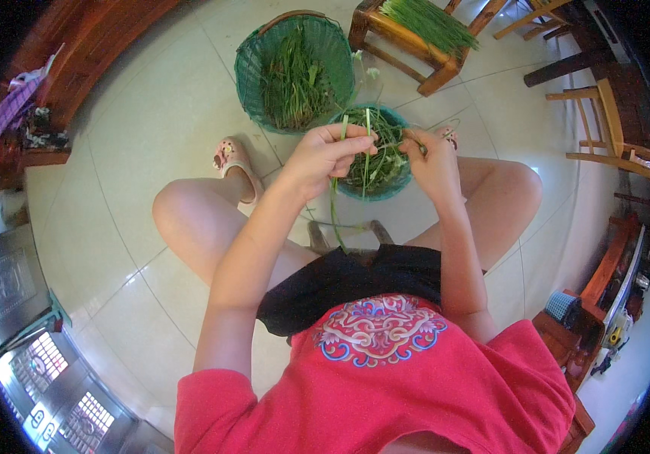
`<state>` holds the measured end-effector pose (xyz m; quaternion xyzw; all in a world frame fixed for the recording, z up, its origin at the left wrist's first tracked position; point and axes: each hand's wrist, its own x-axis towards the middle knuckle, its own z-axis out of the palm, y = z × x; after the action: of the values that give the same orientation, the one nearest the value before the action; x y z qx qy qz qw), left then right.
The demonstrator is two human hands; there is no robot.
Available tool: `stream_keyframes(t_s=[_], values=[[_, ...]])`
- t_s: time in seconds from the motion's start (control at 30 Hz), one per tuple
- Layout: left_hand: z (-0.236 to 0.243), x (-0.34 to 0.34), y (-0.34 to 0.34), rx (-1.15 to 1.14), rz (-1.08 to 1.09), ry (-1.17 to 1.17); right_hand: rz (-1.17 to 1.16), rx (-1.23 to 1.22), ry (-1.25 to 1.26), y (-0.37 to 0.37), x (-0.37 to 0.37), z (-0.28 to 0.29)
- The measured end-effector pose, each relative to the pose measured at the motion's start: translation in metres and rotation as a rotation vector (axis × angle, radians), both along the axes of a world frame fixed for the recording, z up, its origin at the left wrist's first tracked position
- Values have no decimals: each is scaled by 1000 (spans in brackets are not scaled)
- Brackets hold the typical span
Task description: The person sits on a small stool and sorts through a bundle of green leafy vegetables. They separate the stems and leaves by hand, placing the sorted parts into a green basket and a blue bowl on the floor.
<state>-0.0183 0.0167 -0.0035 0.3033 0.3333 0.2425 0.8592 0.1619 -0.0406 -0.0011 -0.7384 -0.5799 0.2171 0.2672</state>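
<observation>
Pinching thin green stalks (336, 198) between them, the left hand (323, 153) and right hand (432, 157) grip the long, limp stems above a small teal basket (400, 189) of greens. Beyond it, a larger green basket (248, 68) holds more trimmings on the floor.

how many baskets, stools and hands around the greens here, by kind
green baskets: 2, a big one and a small one
wooden stool with greens on it: 1
hands on green stalks: 2, left hand, right hand
total: 5
</observation>
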Motion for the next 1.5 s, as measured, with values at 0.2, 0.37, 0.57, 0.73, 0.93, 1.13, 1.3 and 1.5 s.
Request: stream_keyframes(t_s=[0.2,0.37,0.57,0.73,0.93,1.13,1.3,1.5], values=[[0,-1,4,25,87,33,60,13,93,-3,3,-13],[-2,-4,6,74,181,71,54,-264,69,-2,1,-1],[-7,-8,13,97,295,96,255,-422,857,-7,-14,13],[-1,-15,21,84,394,122,253,-650,1113,-11,-26,7],[-2,-27,31,103,472,83,255,-742,1350,-11,-25,11],[-6,-24,29,193,550,70,212,-559,1120,-10,-22,-3],[1,-20,26,216,458,88,-122,-483,937,-3,-7,-26],[-1,-13,17,213,63,236,-151,-583,1579,-1,14,-35]])
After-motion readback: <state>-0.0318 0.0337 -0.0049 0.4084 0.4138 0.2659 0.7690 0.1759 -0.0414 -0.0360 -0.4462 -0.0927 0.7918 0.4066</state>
